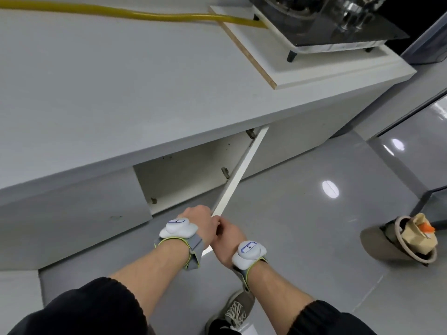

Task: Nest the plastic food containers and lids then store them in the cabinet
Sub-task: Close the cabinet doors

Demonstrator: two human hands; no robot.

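Observation:
A white cabinet door (242, 172) under the grey counter (96, 93) stands swung outward, edge-on to me. Behind it the white cabinet interior (183, 172) shows, with nothing visible inside. My left hand (198, 220) is closed around the door's free lower end. My right hand (227, 234) sits right beside it, fingers curled at the same end of the door. Both wrists wear white sensor pucks on grey straps. No plastic containers or lids appear in this view.
A yellow hose (121, 12) runs across the counter to a gas stove (326, 22) on a white board (290, 73). A tan waste bin (401, 243) with paper trash stands on the glossy floor at right. My shoe (235, 310) is below.

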